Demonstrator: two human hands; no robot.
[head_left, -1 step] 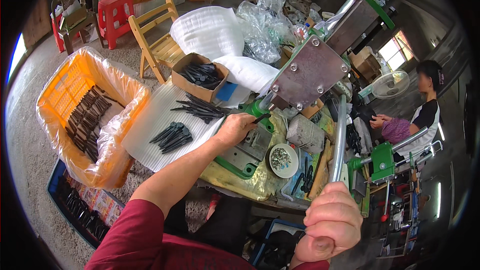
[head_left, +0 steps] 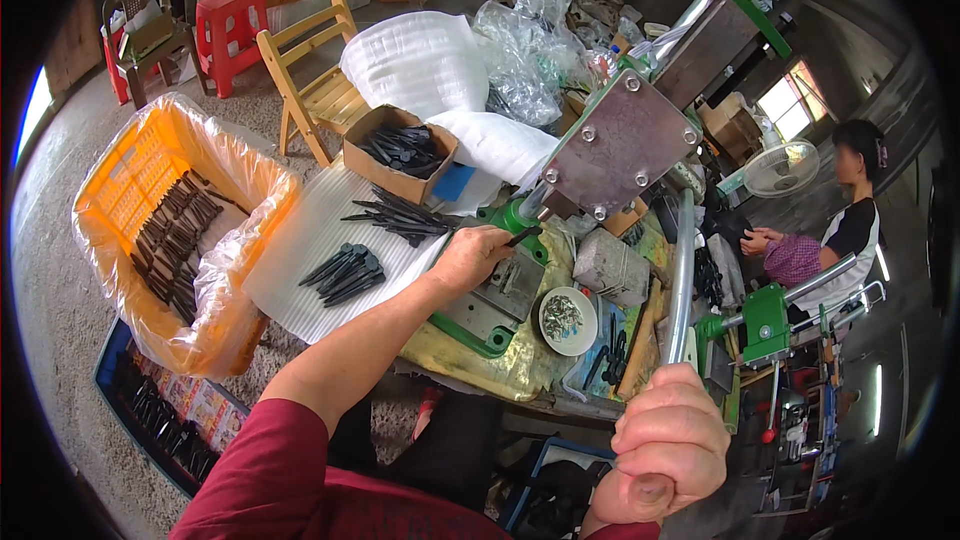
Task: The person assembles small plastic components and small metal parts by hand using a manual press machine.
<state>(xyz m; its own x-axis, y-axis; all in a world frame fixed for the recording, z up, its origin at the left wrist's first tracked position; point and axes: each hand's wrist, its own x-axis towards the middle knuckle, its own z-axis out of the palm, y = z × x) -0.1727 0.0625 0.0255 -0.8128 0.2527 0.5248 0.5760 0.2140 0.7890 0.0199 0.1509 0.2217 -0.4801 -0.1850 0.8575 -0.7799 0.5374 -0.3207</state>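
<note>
My right hand (head_left: 670, 440) is wrapped round the lower end of a long metal lever (head_left: 682, 280). The lever belongs to a green hand press (head_left: 622, 145) with a square steel plate on its head. Under that head, my left hand (head_left: 472, 258) pinches a slim black plastic piece (head_left: 523, 236) above the metal die block (head_left: 510, 285). Part of this piece is hidden by my fingers. Black pieces with round heads (head_left: 345, 272) lie in a bunch on a white foam sheet (head_left: 285, 290). Beyond them is a second pile of black pieces (head_left: 398, 217).
A white bowl (head_left: 590, 340) of small metal parts stands right of the press base, near a grey block (head_left: 610, 268). Left are a cardboard box (head_left: 362, 162) of black pieces and a plastic-lined orange crate (head_left: 120, 190). A co-worker (head_left: 845, 240) sits at the right beside another green press (head_left: 766, 325).
</note>
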